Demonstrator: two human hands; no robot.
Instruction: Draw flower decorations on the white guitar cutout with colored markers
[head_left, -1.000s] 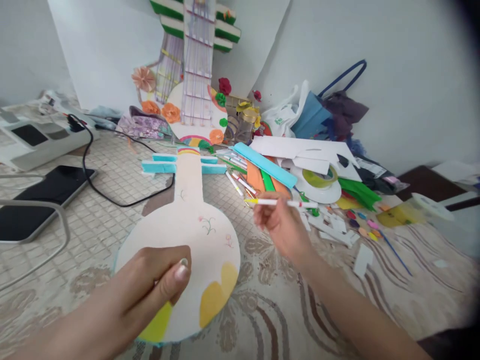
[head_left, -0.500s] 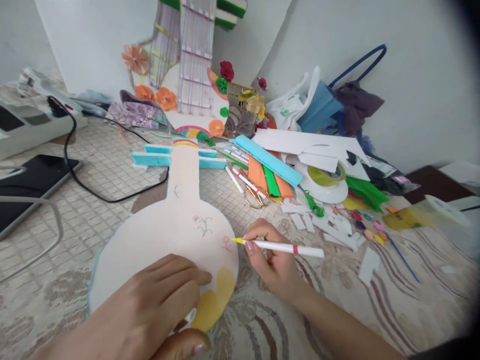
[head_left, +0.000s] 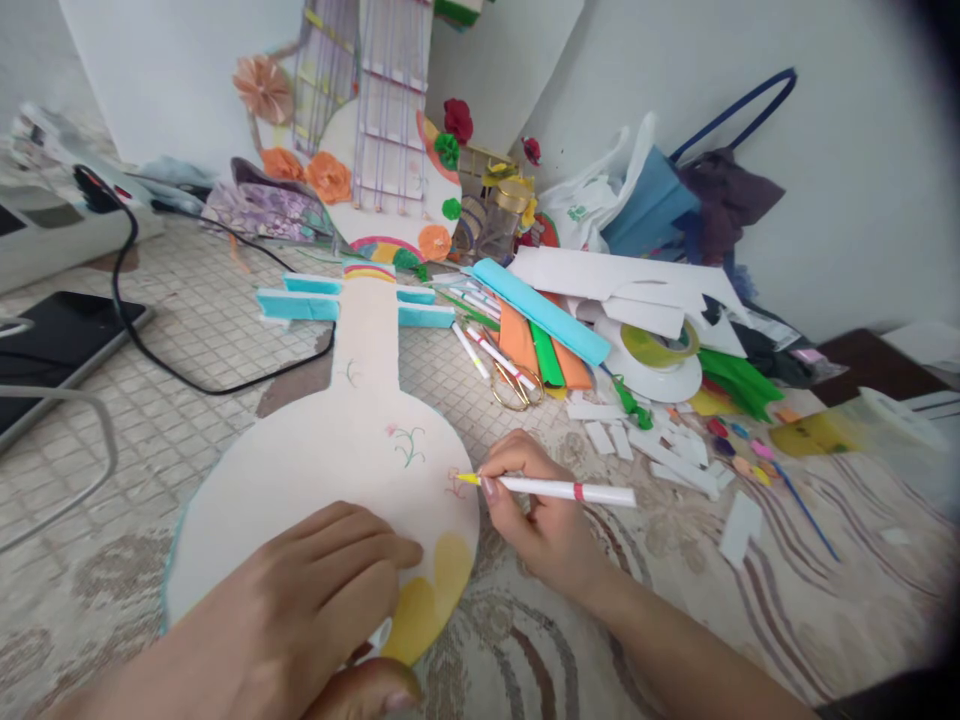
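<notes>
A white guitar-shaped cutout lies flat, with small drawn flowers and yellow patches on its round body. My right hand pinches a white felt-tip pen with a yellow tip and a red band. The tip is at a small red-outlined flower near the body's right edge; I cannot tell whether it touches. My left hand rests over the lower body, fingers curled. Between its forefinger and thumb shows the end of a small white cylinder, mostly hidden.
Behind stands a finished-looking paper guitar with strings and paper flowers. To the right lie rolled crepe paper, gold-handled scissors, tape and paper scraps. A phone and a black cable are at left.
My right hand has moved the pen slightly left, its tip now at the red-outlined flower. My left hand stays on the cutout. The view has shifted a little.
</notes>
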